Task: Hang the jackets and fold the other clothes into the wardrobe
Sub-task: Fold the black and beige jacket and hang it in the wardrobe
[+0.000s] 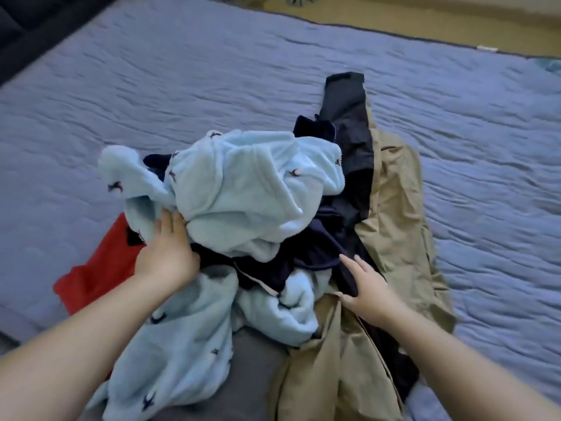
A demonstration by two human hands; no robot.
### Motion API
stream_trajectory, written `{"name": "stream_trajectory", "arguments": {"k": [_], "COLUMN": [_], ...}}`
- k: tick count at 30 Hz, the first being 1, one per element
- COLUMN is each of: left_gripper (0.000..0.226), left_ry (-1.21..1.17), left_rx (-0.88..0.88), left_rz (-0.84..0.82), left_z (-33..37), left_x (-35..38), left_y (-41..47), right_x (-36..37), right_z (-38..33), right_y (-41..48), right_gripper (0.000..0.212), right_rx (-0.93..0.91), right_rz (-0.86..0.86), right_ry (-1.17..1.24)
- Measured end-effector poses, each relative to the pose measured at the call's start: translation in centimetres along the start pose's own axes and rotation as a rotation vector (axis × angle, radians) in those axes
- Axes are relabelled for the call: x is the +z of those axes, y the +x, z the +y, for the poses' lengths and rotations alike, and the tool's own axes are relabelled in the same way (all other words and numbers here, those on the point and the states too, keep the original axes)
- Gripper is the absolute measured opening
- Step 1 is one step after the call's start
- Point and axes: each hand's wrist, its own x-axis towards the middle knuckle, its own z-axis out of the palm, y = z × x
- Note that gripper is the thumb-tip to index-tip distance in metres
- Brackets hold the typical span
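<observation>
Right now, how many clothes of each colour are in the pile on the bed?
Light blue fleece pieces: 2
Tan woven garment: 1
Red garment: 1
Navy or black garments: at least 2, tangled
Total: about 6

**Quilted bed, tan floor beyond**

Most of the view is taken up by a blue-violet quilted cover [212,86], rippled with stitching and lit softly and evenly. A strip of tan floor [425,22] is seen from 12 to 2 o'clock, beyond the quilt's dark-piped edge. A dark navy mass [27,28] (furniture or bedding, it cannot be told) is set at 10 o'clock. A grey patch [252,375] is exposed at 6 o'clock.
</observation>
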Motion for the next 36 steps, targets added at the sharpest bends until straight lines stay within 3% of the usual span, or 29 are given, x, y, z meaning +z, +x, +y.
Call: {"name": "stream_trajectory", "arguments": {"k": [5,8,12,14,17,18,19,22,24,26,36], "left_gripper": [0.058,0.059,0.038,0.041,0.089,0.096,0.090,0.027,0.011,0.012,0.011], "left_ry": [-0.078,-0.059,0.108,0.137,0.163,0.156,0.140,0.049,0.003,-0.023,-0.461], "left_rx": [-0.003,0.145,0.381,0.442,0.329,0.266,0.220,0.205,0.247,0.286,0.263], "left_rz": [-0.116,-0.212,-0.227,-0.264,-0.464,-0.498,-0.477,-0.301,-0.294,-0.324,-0.243], "left_z": [6.2,11.7,17.6,19.5,20.9,21.3,21.6,22.5,23.1,23.8,30.0], "left_x": [1.1,3.1,8.1,11.3,15.8,16.7,17.3,17.6,16.3,14.2,-9.7], "left_y": [-4.7,-8.7,-13.4,-14.8,-15.5,-15.6,-15.7,-15.6,-16.3,-17.2,-24.6], "right_x": [0.9,3.2,7.4,9.5,11.1,11.1,11.1,10.0,8.9,7.4,-11.6], "right_z": [6.3,8.0,10.2,10.9,11.8,12.2,12.5,12.8,12.6,12.3,5.2], "right_y": [-6.2,-7.9,-9.1,-9.6,-9.4,-9.3,-9.2,-9.9,-11.3,-13.2,-26.2], "right_gripper": [0.087,0.089,0.091,0.075,0.020,0.011,0.007,0.009,0.012,0.010,0.023], "right_rx": [0.196,0.238,0.320,0.301,0.269,0.269,0.273,0.236,0.194,0.167,0.135], "right_rz": [-0.134,-0.192,-0.239,-0.159,0.018,0.041,0.045,0.035,0.042,0.067,0.307], "right_ry": [0.026,0.028,0.031,-0.011,0.051,0.086,0.118,0.156,0.131,0.154,0.843]}}
